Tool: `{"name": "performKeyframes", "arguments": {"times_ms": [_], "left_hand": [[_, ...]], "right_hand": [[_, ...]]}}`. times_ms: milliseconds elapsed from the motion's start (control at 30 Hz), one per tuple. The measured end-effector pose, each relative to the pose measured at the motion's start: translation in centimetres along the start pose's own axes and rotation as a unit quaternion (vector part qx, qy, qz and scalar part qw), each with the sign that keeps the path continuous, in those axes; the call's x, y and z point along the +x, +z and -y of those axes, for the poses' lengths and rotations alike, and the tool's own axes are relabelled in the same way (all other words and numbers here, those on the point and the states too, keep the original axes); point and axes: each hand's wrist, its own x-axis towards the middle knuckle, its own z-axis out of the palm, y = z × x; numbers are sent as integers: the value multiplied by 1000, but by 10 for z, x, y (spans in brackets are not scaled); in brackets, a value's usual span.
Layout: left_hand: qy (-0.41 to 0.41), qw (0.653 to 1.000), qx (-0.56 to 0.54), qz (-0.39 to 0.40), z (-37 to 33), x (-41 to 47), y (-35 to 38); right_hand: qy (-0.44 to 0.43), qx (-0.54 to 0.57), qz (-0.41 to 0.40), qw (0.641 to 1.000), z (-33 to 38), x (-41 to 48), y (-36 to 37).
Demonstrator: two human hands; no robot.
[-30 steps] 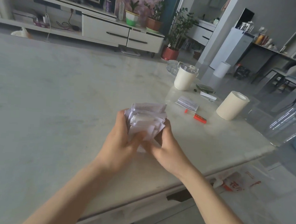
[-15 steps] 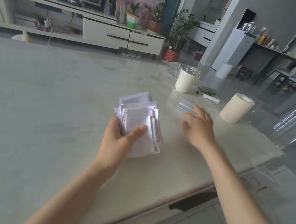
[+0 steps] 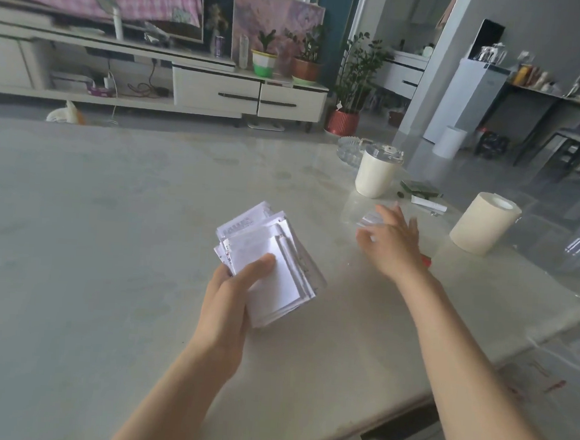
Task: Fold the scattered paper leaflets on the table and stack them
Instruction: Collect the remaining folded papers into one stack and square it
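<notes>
Near the middle of the table (image 3: pixel 84 240), the left hand (image 3: pixel 231 301) holds a stack of folded leaflets (image 3: pixel 272 263) just above the surface, thumb pressed across the top sheet and fingers hidden underneath, so the bundle is pinched between them. The sheets are fanned and uneven, with corners jutting out at the far end, which suggests the clamp is there to keep the loose folds from sliding apart while the other hand works. To the right, the right hand (image 3: pixel 391 242) is over a small folded leaflet (image 3: pixel 371 219) lying on the table, fingers spread and slightly curled; it is blurred, and I cannot tell whether the fingertips touch the paper yet. This reads as a reach for one more piece to add to the stack. Beyond that hand stand a cream cup with a clear lid (image 3: pixel 376 172), a paper roll (image 3: pixel 484 221) and a few small packets (image 3: pixel 421 191), all near the far right corner, so the room there is tight and a wide sweep could knock the roll. A red object (image 3: pixel 425 261) peeks out beside the right wrist. Leftward the tabletop is broad and bare, a good spot to set the stack down; the near edge runs diagonally under the right forearm, close enough that paper placed there could slip off.
</notes>
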Motion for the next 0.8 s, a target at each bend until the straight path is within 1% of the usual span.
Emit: {"name": "performKeyframes", "arguments": {"times_ms": [67, 100, 133, 167, 200, 233, 267, 300, 333, 367, 400, 433, 467, 500, 567, 600, 633, 667, 733, 767, 800], "left_hand": [[6, 1000, -4, 0, 0, -1, 0], [5, 1000, -4, -2, 0, -2, 0], [4, 1000, -4, -5, 0, -1, -1], [1, 1000, -3, -12, 0, -2, -1], [-4, 1000, -7, -13, 1, -1, -1], [-7, 1000, -11, -12, 0, -1, -2], [-7, 1000, -18, -5, -3, 1, -3], [-11, 1000, -26, -2, -5, 1, -3], [-7, 999, -35, -7, -6, 2, -3], [8, 999, -37, -27, -7, 2, -4], [31, 997, -25, -59, -7, 2, -4], [50, 993, -4, -105, -8, 2, -4], [66, 985, 15, -156, -7, 2, -5], [78, 978, 24, -191, -7, 1, -3], [93, 970, 29, -223, -8, -2, -3], [91, 969, 35, -225, -9, -3, -2], [87, 969, 41, -226, -9, -4, -3], [85, 970, 46, -221, -9, -4, -3], [84, 972, 48, -212, -8, -5, -3], [82, 974, 48, -206, -8, -6, -3], [80, 976, 47, -197, -8, -6, -3]], "right_hand": [[10, -68, 64, 996, -1, -1, 10], [15, -83, 79, 993, -3, -1, 15], [17, -75, 71, 994, -3, -1, 17], [14, -51, 48, 997, 0, -1, 17], [11, -3, 7, 1000, 1, -1, 14], [10, 71, -41, 997, 6, -2, 7], [16, 168, -83, 982, 15, -2, -4], [33, 277, -103, 955, 24, -6, -17], [46, 382, -103, 917, 34, -12, -31], [44, 466, -94, 879, 46, -20, -47], [38, 518, -82, 850, 54, -30, -60], [30, 554, -64, 829, 64, -41, -70], [25, 588, -42, 807, 71, -52, -76], [24, 629, -13, 777, 76, -65, -82], [23, 716, 67, 694, 85, -87, -87], [20, 745, 98, 660, 89, -94, -89], [15, 757, 121, 642, 96, -100, -89], [10, 761, 131, 635, 102, -101, -88], [14, 758, 142, 636, 118, -103, -79], [13, 747, 141, 650, 125, -105, -73], [10, 729, 134, 671, 131, -106, -66]]}}
